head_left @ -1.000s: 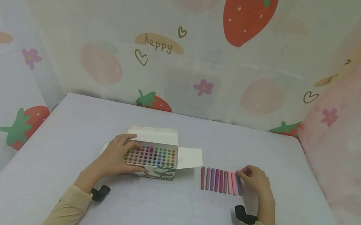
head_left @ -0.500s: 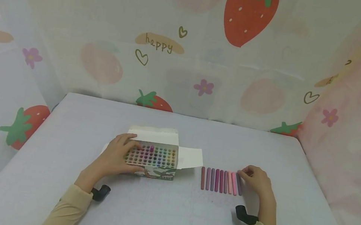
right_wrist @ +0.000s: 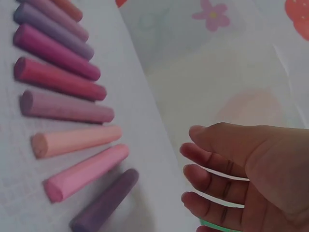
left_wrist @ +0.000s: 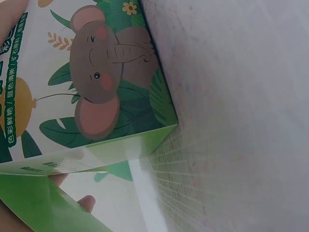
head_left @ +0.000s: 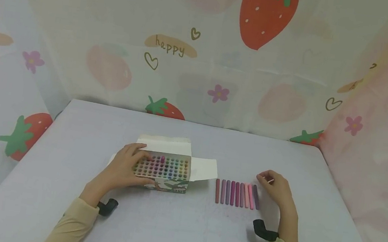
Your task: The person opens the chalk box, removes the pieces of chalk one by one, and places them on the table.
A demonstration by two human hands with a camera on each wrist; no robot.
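An open carton of coloured chalk point(head_left: 168, 185) stands left of the table's middle, sticks upright in its rows of holes. My left hand point(head_left: 119, 170) holds its left end, thumb along the front and fingers reaching over toward the back. In the left wrist view, an elephant print point(left_wrist: 96, 72) covers the carton's side. Right of the carton, several pink, purple and brownish chalk sticks point(head_left: 237, 195) lie in a row. My right hand point(head_left: 277, 188) hovers just beyond the dark purple chalk stick point(right_wrist: 106, 203) at the row's right end, fingers loosely bent and nothing between them.
The carton's white flaps are folded out, one at the back point(head_left: 164, 145) and one toward the right point(head_left: 204, 170). Chalk dust marks the white tablecloth point(head_left: 180, 228). A strawberry-print curtain point(head_left: 222, 68) hangs behind the table.
My right hand has let go of the dark purple chalk stick and risen slightly away from it. The stick stays in the row. My left hand has kept its place on the carton.
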